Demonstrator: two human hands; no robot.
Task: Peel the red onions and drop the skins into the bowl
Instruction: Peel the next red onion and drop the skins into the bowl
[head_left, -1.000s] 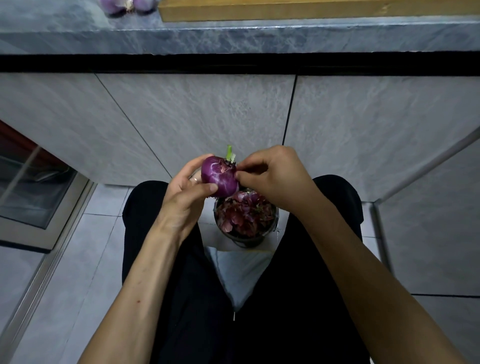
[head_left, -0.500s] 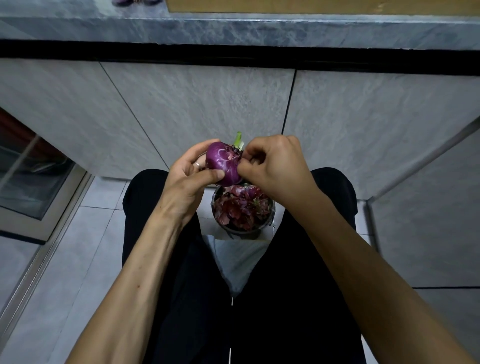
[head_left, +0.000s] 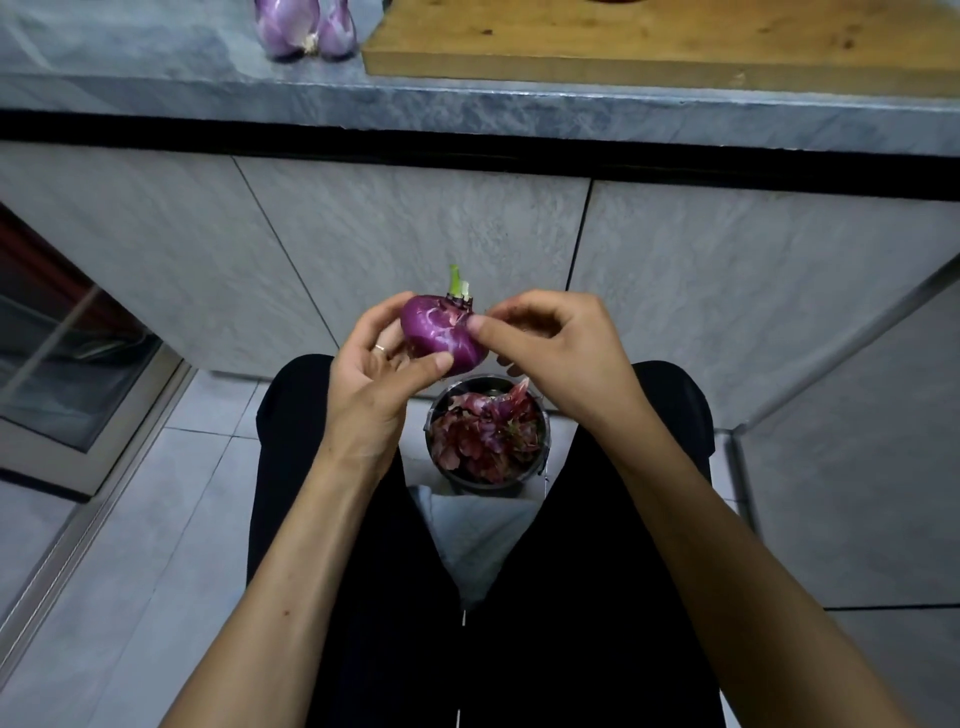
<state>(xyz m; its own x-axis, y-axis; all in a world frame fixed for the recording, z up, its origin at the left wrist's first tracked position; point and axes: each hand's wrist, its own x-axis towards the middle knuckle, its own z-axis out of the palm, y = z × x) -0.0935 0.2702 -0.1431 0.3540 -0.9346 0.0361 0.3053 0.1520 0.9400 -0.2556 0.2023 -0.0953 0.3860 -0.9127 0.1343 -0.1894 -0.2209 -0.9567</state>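
Red onion (head_left: 441, 332): held in the air just above the bowl, green sprout pointing up (purple surface glossy, mostly bare).
Left hand (head_left: 374, 374): fingers curled round the onion's left side, thumb pressed on its front.
Right hand (head_left: 556, 353): thumb and forefinger pinch at the onion's upper right edge; remaining fingers curled.
Bowl (head_left: 540, 457): on the floor below the onion, between the knees, filled with skins (head_left: 483, 431).
Peeled onions (head_left: 306, 26): on the counter well above the onion, beside a wooden board (head_left: 649, 36).

red onion (head_left: 442, 332): glossy purple, green sprout up | bowl (head_left: 487, 480): full of skins
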